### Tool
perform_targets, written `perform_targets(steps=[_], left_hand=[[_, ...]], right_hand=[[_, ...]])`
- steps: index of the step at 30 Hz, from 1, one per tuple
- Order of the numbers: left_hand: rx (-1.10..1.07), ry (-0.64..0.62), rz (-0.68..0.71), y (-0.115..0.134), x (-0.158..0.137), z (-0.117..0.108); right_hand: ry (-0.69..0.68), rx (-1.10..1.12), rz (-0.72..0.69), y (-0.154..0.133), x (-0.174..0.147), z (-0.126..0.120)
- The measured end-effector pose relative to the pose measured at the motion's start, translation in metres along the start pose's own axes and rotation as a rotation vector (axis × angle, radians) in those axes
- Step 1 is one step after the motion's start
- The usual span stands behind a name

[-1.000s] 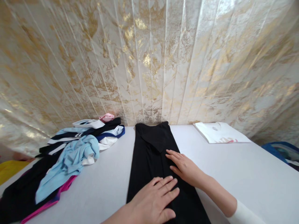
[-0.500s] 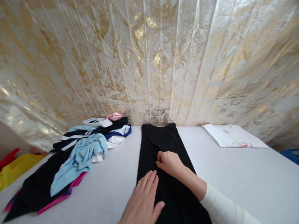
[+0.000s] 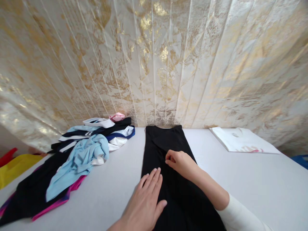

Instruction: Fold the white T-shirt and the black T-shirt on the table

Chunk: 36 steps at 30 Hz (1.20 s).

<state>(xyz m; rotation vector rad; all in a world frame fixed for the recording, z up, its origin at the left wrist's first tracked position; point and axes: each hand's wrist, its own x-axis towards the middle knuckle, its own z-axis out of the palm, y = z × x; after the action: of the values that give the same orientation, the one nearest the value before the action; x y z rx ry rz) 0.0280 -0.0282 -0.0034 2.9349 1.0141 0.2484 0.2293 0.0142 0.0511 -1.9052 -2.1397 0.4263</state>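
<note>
A pair of black pants (image 3: 166,138) lies lengthwise on the white table, waistband at the far edge, the near end running out of view. Palm down, my left hand (image 3: 146,195) rests flat on the left side of the fabric with its fingers stretched out. My right hand (image 3: 181,162) is closed over the middle of the pants, thumb and index finger pinching the black cloth. A fold in the fabric runs slantwise just beyond the right hand.
A loose heap of clothes, topped by a light blue garment (image 3: 83,163), lies on the left. A folded white T-shirt (image 3: 243,141) lies at the far right. Yellow cloth (image 3: 18,170) shows past the left edge. A gold-patterned curtain (image 3: 154,64) hangs behind the table (image 3: 115,192).
The right hand has moved slightly to the right, still pinching the pants. My left hand stays flat, its fingers a little more spread. The view has shifted slightly.
</note>
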Motion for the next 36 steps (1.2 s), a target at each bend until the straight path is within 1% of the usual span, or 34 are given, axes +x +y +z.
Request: perform_targets(steps=[3, 6, 8, 11, 13, 15, 17, 19, 23, 25, 30, 36], left_hand=[[-0.008, -0.024, 0.012, -0.001, 0.004, -0.002], [-0.021, -0.042, 0.016, -0.002, 0.008, -0.01], [-0.017, -0.045, -0.041, -0.005, 0.017, -0.018], [0.018, -0.011, -0.139, -0.015, 0.039, -0.026], [0.047, 0.03, -0.162, -0.023, 0.057, -0.027], [0.063, 0.065, -0.179, -0.03, 0.071, -0.022], [0.069, 0.078, -0.202, -0.034, 0.078, -0.013], [0.066, 0.093, -0.215, -0.036, 0.079, -0.004], [0.049, 0.162, -0.212, -0.034, 0.071, 0.01], [0.062, 0.151, -0.211, -0.033, 0.069, 0.013], [0.106, 0.109, -0.189, -0.033, 0.07, 0.013], [0.117, 0.102, -0.183, -0.031, 0.07, 0.008]], right_hand=[[-0.019, -0.003, -0.057, -0.003, 0.0, 0.002], [-0.051, -0.177, -0.043, -0.009, -0.002, 0.007], [-0.049, -0.273, -0.005, -0.012, -0.002, 0.006], [0.007, -0.273, -0.015, -0.012, 0.001, -0.006], [0.082, -0.243, -0.093, -0.009, 0.008, -0.012], [0.144, -0.256, -0.215, -0.005, 0.018, -0.012], [0.171, -0.312, -0.326, -0.001, 0.029, -0.005], [0.183, -0.362, -0.368, 0.002, 0.039, 0.006], [0.248, -0.34, -0.312, 0.009, 0.05, 0.024], [0.262, -0.293, -0.255, 0.013, 0.051, 0.028], [0.262, -0.145, -0.135, 0.021, 0.051, 0.033], [0.28, -0.075, -0.116, 0.023, 0.051, 0.035]])
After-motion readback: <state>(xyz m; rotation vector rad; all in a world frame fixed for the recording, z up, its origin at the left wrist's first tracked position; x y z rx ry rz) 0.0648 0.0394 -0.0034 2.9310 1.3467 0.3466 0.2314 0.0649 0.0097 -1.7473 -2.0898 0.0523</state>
